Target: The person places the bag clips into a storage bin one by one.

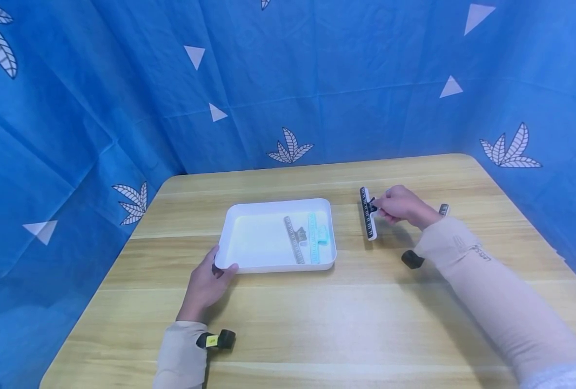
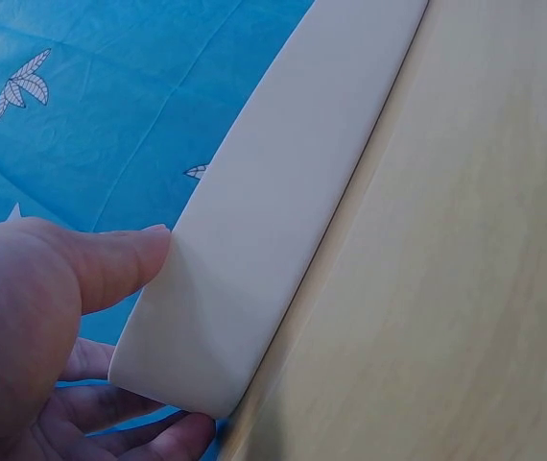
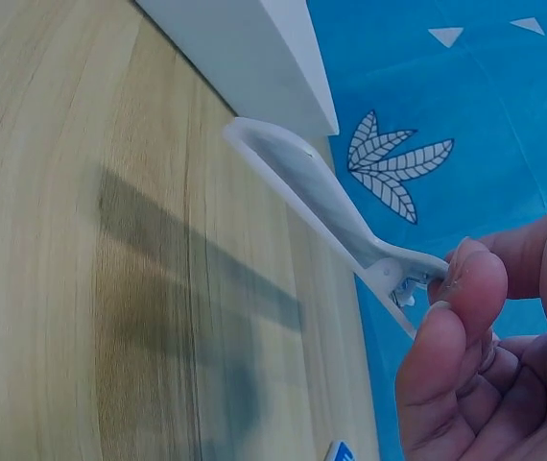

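Right wrist view gives the clip point(image 1: 367, 214) side-on, clear of the table point(image 1: 288, 335), shadow below; only the head view shows a grey clip point(image 1: 295, 241) and teal clip point(image 1: 313, 237) inside the white tray point(image 1: 254, 237). Right hand point(image 1: 399, 205): fingers closed, pinching the clip's handle, right of tray. Left hand point(image 1: 209, 283): thumb and fingers gripping tray's near-left corner. Right forearm partly hides a striped piece point(image 1: 444, 209).
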